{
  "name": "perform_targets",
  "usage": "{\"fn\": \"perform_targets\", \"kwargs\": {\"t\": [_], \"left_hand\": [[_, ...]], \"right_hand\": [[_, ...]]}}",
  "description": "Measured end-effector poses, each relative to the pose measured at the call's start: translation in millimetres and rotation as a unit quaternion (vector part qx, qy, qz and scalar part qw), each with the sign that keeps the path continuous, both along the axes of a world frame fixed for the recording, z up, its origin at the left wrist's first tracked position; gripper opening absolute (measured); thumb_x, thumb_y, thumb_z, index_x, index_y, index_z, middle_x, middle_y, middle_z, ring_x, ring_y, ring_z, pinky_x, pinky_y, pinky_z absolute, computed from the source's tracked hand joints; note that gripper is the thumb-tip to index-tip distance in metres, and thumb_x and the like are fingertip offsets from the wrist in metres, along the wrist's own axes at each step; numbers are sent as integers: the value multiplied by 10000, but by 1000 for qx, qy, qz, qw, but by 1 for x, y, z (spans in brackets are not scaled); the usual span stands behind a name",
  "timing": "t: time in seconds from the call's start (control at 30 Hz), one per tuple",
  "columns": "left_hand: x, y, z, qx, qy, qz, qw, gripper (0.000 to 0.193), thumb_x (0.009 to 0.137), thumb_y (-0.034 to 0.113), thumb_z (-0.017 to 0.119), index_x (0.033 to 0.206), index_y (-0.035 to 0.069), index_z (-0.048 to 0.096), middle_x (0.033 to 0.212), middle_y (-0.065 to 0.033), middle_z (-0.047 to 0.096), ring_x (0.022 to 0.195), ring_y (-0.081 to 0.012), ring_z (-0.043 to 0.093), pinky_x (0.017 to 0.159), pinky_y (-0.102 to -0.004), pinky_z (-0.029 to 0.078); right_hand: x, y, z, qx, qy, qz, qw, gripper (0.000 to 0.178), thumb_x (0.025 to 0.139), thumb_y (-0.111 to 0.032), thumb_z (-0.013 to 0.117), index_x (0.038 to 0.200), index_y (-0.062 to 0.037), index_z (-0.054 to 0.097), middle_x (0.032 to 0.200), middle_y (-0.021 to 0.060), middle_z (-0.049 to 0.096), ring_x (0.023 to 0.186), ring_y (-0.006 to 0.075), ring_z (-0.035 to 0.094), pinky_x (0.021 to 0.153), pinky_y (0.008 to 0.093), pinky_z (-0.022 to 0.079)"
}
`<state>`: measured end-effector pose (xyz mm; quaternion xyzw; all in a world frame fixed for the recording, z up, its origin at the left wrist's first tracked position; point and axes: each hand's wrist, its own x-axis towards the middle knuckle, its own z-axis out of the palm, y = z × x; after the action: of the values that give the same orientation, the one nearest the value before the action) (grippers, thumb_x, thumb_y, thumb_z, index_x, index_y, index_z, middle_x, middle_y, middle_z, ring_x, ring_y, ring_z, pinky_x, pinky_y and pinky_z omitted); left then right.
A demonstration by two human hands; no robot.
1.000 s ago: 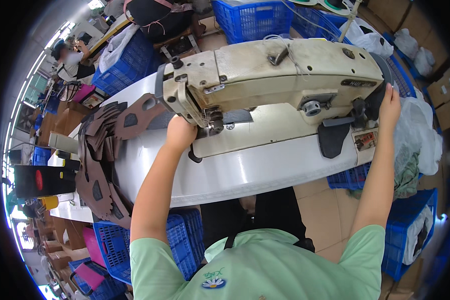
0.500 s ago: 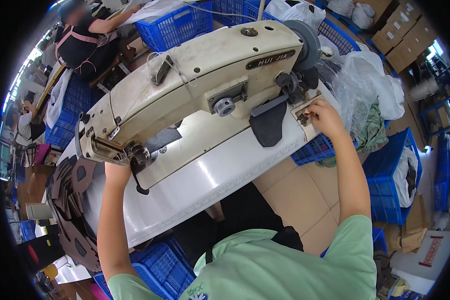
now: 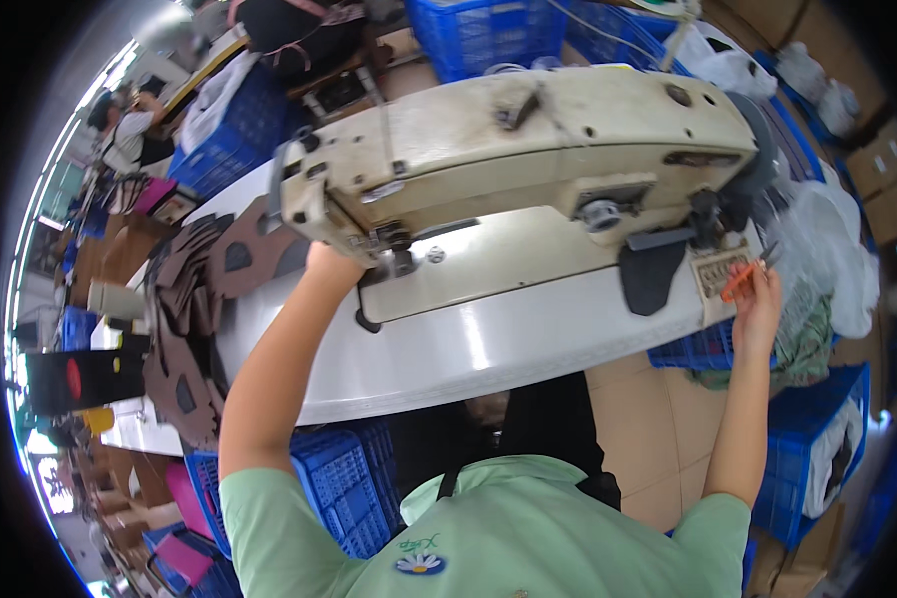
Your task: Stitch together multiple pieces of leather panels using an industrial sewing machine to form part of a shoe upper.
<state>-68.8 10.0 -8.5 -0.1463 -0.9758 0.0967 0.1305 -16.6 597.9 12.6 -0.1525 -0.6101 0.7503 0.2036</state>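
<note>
Up out of the tray (image 3: 713,278) on the desk (image 3: 458,369) come the orange-handled snips (image 3: 737,283), pinched in the fingers of my right hand (image 3: 757,311). At the head of the sewing machine (image 3: 528,140), my left hand (image 3: 335,267) hides its fingers; I can't tell their grip.

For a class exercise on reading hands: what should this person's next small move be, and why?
Probably bring the orange-handled tool across to the left end of the sewing machine: the right hand holds it near the right end of the tabletop, while the left hand is at the machine's left end, beside a brown piece.
</note>
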Motion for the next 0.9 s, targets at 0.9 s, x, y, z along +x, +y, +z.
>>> {"fn": "perform_targets", "kwargs": {"t": [0.9], "left_hand": [[-7, -24, -24, 15, 16, 10, 1000, 498, 907, 233, 534, 1387, 100, 534, 1445, -177, 521, 1354, -338, 478, 1053, -639, 341]], "right_hand": [[42, -474, 31, 12, 283, 272, 920, 455, 988, -98, 508, 1384, 11, 312, 1161, 132, 573, 665, 65, 466, 591, 190, 392]]}}
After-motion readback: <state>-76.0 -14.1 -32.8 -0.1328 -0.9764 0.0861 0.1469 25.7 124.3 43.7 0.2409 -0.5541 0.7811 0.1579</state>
